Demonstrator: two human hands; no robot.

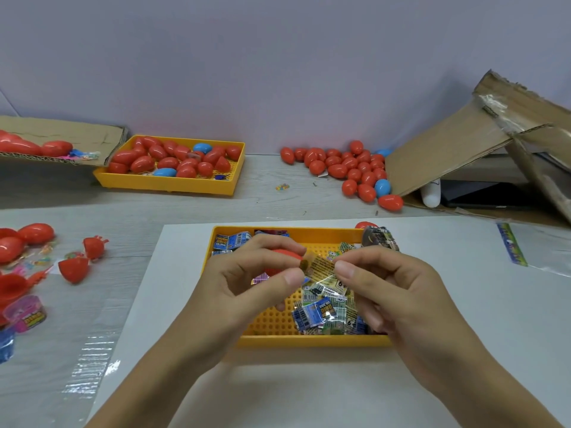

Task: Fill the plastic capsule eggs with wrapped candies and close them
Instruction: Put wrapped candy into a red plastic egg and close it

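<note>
My left hand [247,273] cups a red capsule egg half [284,257] above the near yellow tray [309,340]. My right hand [386,282] pinches one end of a wrapped candy [321,268], and my left thumb and forefinger pinch its other end at the egg's mouth. Several more wrapped candies [324,313] lie in the tray under my hands. How far the candy is inside the egg is hidden by my fingers.
A far yellow tray [173,186] holds several red and blue eggs. A loose pile of eggs [355,171] lies by a torn cardboard box [463,156]. Open red egg halves [75,270] and small toys [27,313] sit at the left. A cardboard flap [61,131] holds more eggs.
</note>
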